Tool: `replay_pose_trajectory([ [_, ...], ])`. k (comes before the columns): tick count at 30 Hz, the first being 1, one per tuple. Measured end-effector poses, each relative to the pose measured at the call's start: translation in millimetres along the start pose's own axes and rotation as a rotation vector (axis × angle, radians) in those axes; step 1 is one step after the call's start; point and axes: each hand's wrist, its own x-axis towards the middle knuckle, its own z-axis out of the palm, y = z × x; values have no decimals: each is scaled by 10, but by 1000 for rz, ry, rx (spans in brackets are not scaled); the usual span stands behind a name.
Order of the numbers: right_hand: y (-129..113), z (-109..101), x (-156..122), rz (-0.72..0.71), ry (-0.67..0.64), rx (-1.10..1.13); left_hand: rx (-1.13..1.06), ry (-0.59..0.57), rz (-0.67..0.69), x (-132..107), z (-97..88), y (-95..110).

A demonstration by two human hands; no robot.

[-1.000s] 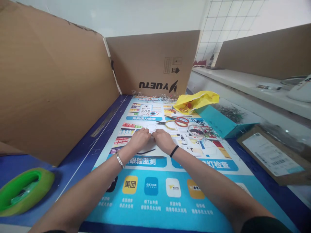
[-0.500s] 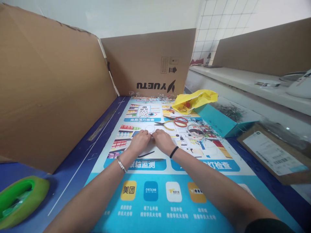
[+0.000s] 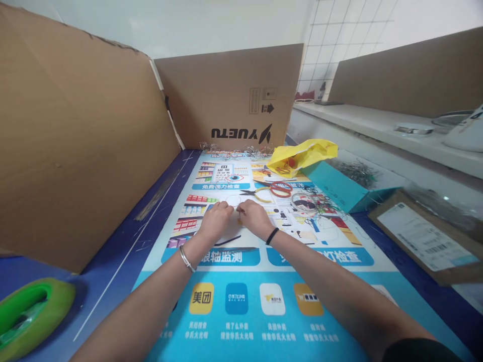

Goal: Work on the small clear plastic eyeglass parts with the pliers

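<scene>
My left hand (image 3: 216, 220), with a silver bangle at its wrist, is closed in a pinch over the printed mat (image 3: 260, 289). Opposite it, my right hand (image 3: 255, 219), with a black band on the wrist, pinches too, its fingertips a small gap from the left ones. A thin pale wire (image 3: 233, 198) makes a faint loop just beyond the fingertips and seems to run into both hands; its ends are hidden. Beyond my right hand lie pliers (image 3: 258, 195) with yellow handles and red-handled scissors (image 3: 279, 189). A dark curved strip (image 3: 228, 242) rests on the mat nearer me.
Cardboard panels stand at the left (image 3: 86, 125) and the back (image 3: 226, 95). To the right are a yellow bag (image 3: 305, 153), a teal box (image 3: 335, 188) of tangled wire, a coil of wire (image 3: 304, 202) and a labelled parcel (image 3: 426, 241). A green tape roll (image 3: 56, 301) sits front left.
My hands have drawn slightly apart, leaving a small gap between the fingertips. The right fingers have shifted a little; the tools have stayed in place.
</scene>
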Motion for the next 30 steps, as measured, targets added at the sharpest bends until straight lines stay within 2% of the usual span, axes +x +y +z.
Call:
replay_pose_trajectory([
  [5, 27, 22, 28, 34, 31, 155, -46, 17, -59, 3, 21, -20],
  [8, 44, 39, 39, 62, 46, 264, -158, 15, -103, 20, 38, -48],
  [15, 92, 135, 46, 171, 77, 514, -568, 49, -251, 68, 88, -136],
  [22, 131, 270, 53, 238, 104, 736, -1187, -16, -572, 93, 194, -109],
  [26, 113, 307, 50, 286, 123, 843, -1447, 2, -627, 78, 216, -75],
  [30, 76, 303, 44, 326, 134, 926, -1565, -11, -660, 73, 186, -52],
])
